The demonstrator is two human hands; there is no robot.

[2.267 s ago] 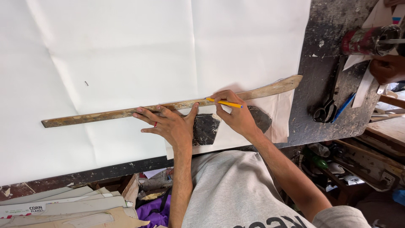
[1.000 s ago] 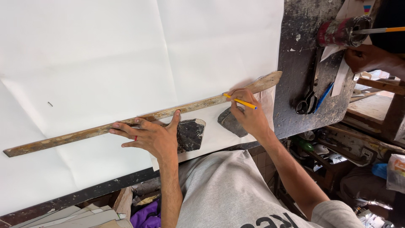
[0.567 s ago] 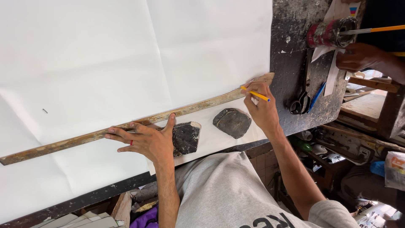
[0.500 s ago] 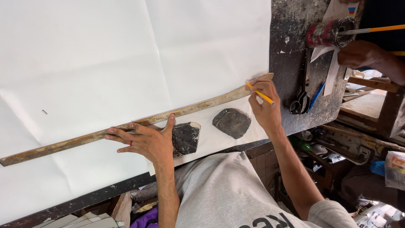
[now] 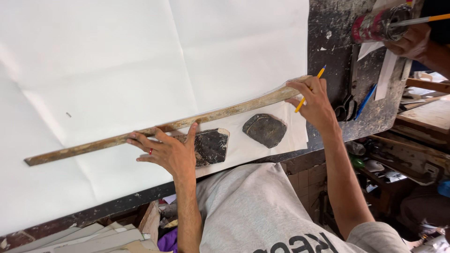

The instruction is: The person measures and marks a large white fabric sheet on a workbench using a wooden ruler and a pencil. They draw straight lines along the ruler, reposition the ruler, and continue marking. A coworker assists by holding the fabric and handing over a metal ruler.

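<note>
A long worn wooden straightedge [image 5: 140,135] lies slanted across a big white paper sheet [image 5: 140,61] on a dark, paint-spattered table [image 5: 333,56]. My left hand [image 5: 164,150] presses its spread fingers on the stick near the middle. My right hand [image 5: 311,100] rests at the stick's right end near the paper's edge and holds a yellow pencil [image 5: 310,88], tip pointing down toward me. Two dark flat stones [image 5: 211,146] [image 5: 265,130] weigh down the paper just below the stick.
Black scissors [image 5: 346,108] and a blue pen [image 5: 366,100] lie right of my right hand. At top right another person's hand [image 5: 412,42] holds a paint-stained can [image 5: 377,22] with a brush. Boards and clutter sit below the table edge.
My right hand slid along the stick from its middle to the right end, and the pencil has lifted off the paper. My left hand stays pressed on the stick.
</note>
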